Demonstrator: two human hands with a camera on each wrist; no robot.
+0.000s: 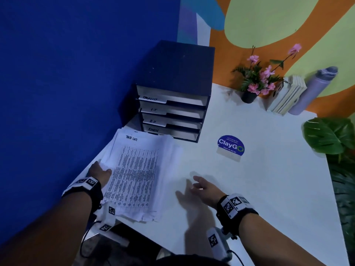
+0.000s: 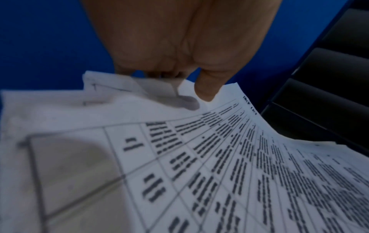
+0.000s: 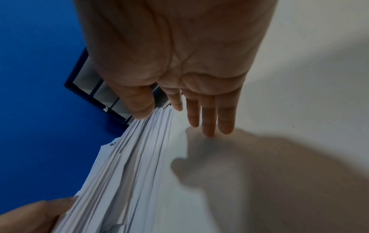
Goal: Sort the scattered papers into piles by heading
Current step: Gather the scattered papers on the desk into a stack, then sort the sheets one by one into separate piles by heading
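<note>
Gripping the left edge of a thick stack of papers (image 1: 137,175) at lower centre-left of the head view: left hand (image 1: 99,170), thumb (image 2: 206,89) lying on the top sheet and the other fingers curled under the edge. Lying on the white table (image 1: 269,179) with its near end overhanging the table's front edge, top sheet headed "TASK LIST" above a dense printed grid, sheets below fanning unevenly along the right and bottom edges. Hovering palm-down just right of the stack, lower centre of the frame: right hand (image 1: 204,188), fingers (image 3: 207,119) straight and loosely spread, holding nothing, throwing a shadow on the bare tabletop; touching the surface or not, cannot tell. Standing just beyond the stack's far end, against the blue wall (image 1: 76,73) at centre frame: dark blue paper organizer (image 1: 172,96) with four stacked trays, handwritten tabs reading roughly "TASK LIST", "I.T", "H.R", "ADMIN". Sitting right of centre on the table: round blue "ClayGO" sticker (image 1: 231,145). Lining the upper right: potted pink flowers (image 1: 257,79), a row of pale books (image 1: 286,96), a lilac bottle (image 1: 313,89) leaning. Showing at the right edge: broad green leaves (image 1: 330,137).
</note>
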